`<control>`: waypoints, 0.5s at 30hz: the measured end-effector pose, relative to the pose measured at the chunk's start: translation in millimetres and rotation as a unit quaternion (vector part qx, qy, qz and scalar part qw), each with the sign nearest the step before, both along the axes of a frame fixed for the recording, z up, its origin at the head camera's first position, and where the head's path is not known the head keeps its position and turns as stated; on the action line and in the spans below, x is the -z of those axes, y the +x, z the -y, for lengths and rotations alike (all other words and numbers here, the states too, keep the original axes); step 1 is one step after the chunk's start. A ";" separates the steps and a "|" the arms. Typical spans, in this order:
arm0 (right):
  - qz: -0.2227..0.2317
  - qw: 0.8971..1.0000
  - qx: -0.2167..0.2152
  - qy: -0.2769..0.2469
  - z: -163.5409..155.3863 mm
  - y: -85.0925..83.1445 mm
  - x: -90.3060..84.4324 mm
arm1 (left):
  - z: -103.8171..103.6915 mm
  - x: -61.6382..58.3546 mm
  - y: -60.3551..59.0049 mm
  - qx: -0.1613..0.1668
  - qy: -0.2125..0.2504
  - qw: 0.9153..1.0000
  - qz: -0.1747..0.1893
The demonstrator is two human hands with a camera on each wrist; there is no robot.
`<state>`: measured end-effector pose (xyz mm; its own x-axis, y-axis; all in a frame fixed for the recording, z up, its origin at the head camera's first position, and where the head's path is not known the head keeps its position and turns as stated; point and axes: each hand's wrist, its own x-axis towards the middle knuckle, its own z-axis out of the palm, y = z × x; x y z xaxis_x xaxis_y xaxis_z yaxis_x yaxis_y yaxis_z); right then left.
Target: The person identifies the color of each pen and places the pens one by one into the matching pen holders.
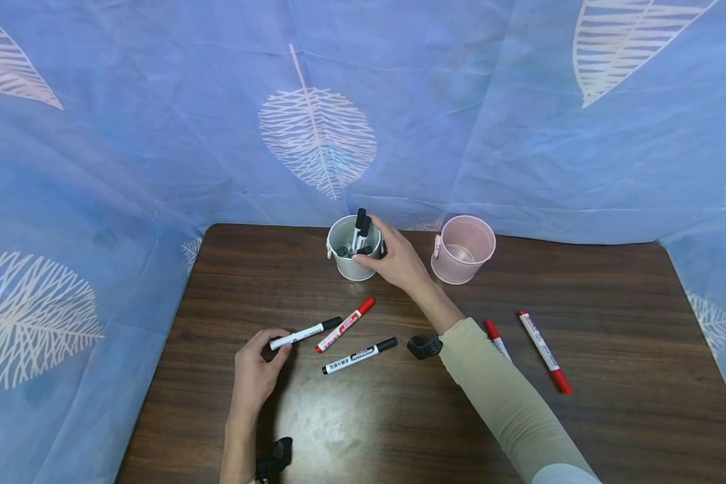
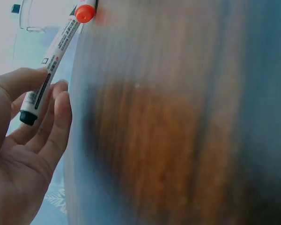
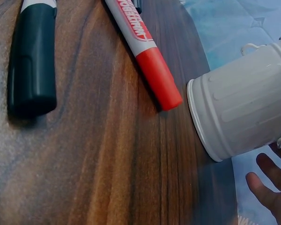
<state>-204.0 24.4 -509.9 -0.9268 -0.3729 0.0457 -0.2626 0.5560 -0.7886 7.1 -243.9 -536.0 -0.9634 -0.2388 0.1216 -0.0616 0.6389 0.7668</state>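
The white bucket [image 1: 352,252] stands at the back of the surface [image 1: 611,417], holding about four black markers [image 1: 359,232], with the right hand [image 1: 396,259] curled around its side. One pink bucket [image 1: 462,249] sits just right of it. In front lie two black-capped markers and three red-capped ones; the left hand [image 1: 257,366] pinches the nearer black-capped marker [image 1: 305,333].

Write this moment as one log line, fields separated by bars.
left hand: holds black marker | right hand: on grey bucket | pink bucket: empty
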 end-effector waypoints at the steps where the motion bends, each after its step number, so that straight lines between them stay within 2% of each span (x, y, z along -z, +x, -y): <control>1: 0.000 1.000 0.001 0.002 -0.1 0.3 0.3 | -0.2 0.0 0.1 -0.002 0.002 1.000 0.001; 7: 0.005 1.000 0.003 0.012 0.2 1.6 -1.0 | -2.6 -0.3 0.3 -0.012 0.040 0.999 -0.004; 10: 0.005 1.000 0.002 0.019 0.4 2.3 -0.8 | -3.5 0.2 1.0 -0.010 0.087 0.996 -0.012; 15: 0.000 1.000 0.001 0.018 0.3 2.0 0.2 | -4.5 1.3 0.4 -0.008 0.169 0.985 -0.025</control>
<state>-202.1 24.1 -510.1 -0.9275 -0.3724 0.0321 -0.2612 0.5842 -0.7684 7.5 -239.4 -537.3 -0.9543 -0.2883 0.0788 -0.0268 0.3450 0.9382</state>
